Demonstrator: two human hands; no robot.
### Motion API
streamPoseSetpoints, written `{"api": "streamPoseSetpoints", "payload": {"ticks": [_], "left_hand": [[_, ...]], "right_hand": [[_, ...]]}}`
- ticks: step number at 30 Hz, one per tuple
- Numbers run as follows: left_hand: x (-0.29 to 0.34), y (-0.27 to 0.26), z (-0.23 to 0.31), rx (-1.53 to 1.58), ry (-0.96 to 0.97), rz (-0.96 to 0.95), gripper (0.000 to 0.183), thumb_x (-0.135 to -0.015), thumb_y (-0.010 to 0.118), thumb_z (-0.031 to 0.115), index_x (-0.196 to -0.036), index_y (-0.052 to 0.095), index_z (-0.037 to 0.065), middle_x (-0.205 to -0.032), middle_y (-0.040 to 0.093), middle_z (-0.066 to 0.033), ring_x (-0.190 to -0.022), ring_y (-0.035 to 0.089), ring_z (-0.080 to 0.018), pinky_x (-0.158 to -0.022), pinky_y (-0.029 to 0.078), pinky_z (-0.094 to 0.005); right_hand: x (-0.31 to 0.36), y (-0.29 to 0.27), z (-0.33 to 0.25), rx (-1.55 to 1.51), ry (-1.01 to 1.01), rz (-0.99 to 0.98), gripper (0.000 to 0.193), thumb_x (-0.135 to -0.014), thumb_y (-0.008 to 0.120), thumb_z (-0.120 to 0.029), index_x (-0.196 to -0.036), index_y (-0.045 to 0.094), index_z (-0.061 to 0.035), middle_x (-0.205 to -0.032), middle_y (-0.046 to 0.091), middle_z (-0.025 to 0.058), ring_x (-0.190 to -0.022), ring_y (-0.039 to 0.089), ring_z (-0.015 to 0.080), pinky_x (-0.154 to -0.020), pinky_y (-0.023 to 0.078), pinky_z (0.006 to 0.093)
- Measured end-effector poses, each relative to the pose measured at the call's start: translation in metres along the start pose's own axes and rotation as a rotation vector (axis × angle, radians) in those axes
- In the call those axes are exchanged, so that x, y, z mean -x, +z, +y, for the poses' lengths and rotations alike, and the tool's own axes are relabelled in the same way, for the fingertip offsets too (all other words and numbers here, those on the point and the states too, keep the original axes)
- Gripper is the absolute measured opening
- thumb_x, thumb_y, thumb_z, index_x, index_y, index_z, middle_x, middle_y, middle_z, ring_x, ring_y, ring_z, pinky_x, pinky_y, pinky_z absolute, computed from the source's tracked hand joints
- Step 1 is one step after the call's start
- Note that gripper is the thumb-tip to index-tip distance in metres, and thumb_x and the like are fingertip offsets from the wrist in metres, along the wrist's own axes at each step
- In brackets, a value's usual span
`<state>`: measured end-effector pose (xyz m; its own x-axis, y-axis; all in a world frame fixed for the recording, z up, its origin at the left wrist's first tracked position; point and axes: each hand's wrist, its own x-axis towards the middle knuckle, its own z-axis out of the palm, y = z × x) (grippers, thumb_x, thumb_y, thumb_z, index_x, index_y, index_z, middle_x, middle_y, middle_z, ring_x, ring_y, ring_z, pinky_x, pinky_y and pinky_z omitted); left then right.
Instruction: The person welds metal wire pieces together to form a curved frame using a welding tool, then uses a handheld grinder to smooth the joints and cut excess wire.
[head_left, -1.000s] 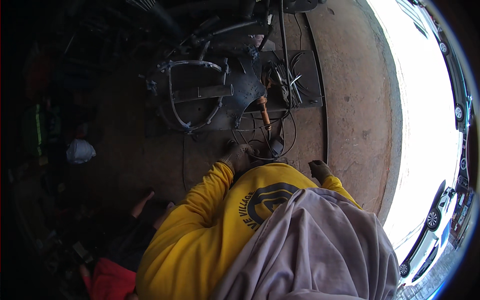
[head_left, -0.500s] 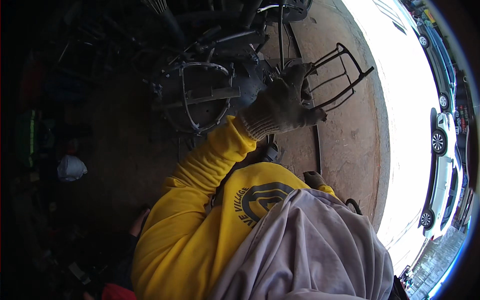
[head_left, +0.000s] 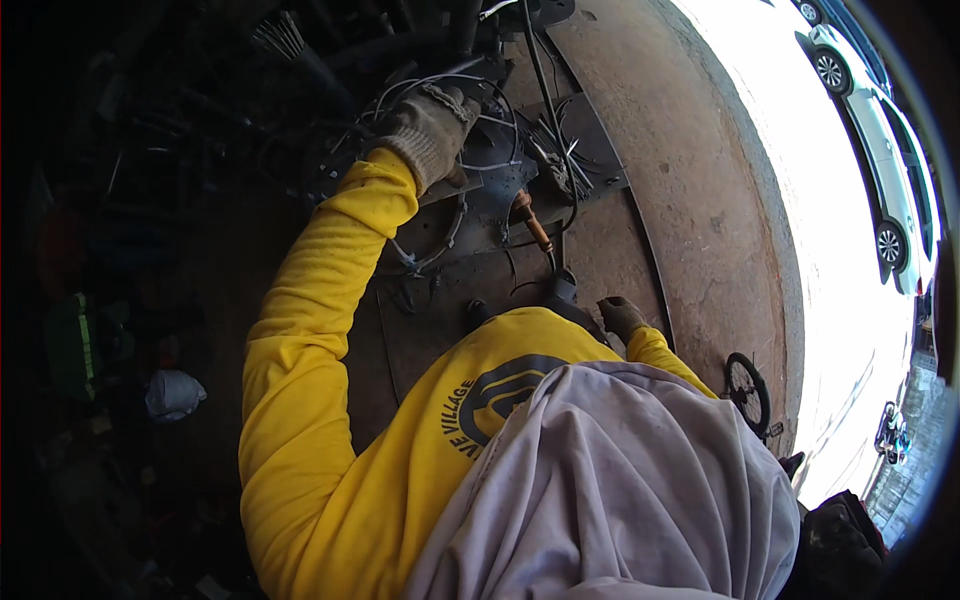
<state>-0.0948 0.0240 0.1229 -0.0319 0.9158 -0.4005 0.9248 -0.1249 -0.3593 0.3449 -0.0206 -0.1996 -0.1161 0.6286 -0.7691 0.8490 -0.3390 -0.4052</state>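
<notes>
My left hand (head_left: 430, 130), in a grey work glove, reaches over a dark metal worktable (head_left: 480, 240). Its fingers are curled on a frame of thin bent metal rods (head_left: 519, 130), with the thumb standing apart below; the palm side is partly hidden. Under and beside the hand lies a ring of bent rod (head_left: 458, 225) with a flat metal strip. My right hand (head_left: 622, 316), also gloved, is low near my body with its fingers closed. Whatever they hold, if anything, does not show. Between the hands, an orange-brown tool handle (head_left: 532, 220) rests at the table's edge.
Thin loose rods (head_left: 575, 165) and a cable lie on the table's right part. A bundle of rods (head_left: 280, 40) stands in the dark far left. Brown floor (head_left: 690, 190) stretches right, with a small wheel (head_left: 748, 390) on it. A white car (head_left: 880, 150) is parked outside.
My left hand has swung left with the rod frame, from above the floor to over the worktable. My right hand shows more fully, and the view has shifted.
</notes>
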Motion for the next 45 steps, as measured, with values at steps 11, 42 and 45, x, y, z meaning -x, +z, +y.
{"api": "streamPoseSetpoints", "payload": {"ticks": [11,42,45], "left_hand": [[0.022,0.031,0.006,0.086,-0.015,0.332,0.099,-0.069,0.08,0.057,-0.149,0.046,0.01,-0.131,0.059,-0.0093,-0.123,0.056,-0.0284,-0.103,0.045,-0.0433],[0.112,0.104,0.089,1.076,0.446,0.6,0.034,-0.085,0.077,0.017,-0.116,0.067,0.005,-0.102,0.071,-0.0125,-0.094,0.07,-0.0314,-0.083,0.057,-0.0421],[0.119,0.117,0.095,1.133,0.495,0.595,0.037,-0.084,0.078,0.019,-0.116,0.067,0.004,-0.103,0.071,-0.0134,-0.092,0.07,-0.0319,-0.081,0.058,-0.0408]], "right_hand": [[-0.032,0.004,-0.048,-0.033,-0.036,-0.091,0.06,-0.09,0.065,-0.049,-0.131,0.066,-0.0055,-0.117,0.072,0.0165,-0.099,0.071,0.0271,-0.087,0.055,0.0376],[0.018,0.067,-0.108,0.093,0.002,0.024,0.046,-0.084,0.07,-0.041,-0.113,0.07,-0.0044,-0.112,0.071,0.0249,-0.111,0.067,0.0408,-0.092,0.053,0.0471],[0.067,0.077,-0.075,0.075,0.028,0.128,0.046,-0.082,0.072,-0.039,-0.114,0.069,-0.0052,-0.111,0.072,0.0239,-0.109,0.067,0.0408,-0.091,0.053,0.0469]]}}
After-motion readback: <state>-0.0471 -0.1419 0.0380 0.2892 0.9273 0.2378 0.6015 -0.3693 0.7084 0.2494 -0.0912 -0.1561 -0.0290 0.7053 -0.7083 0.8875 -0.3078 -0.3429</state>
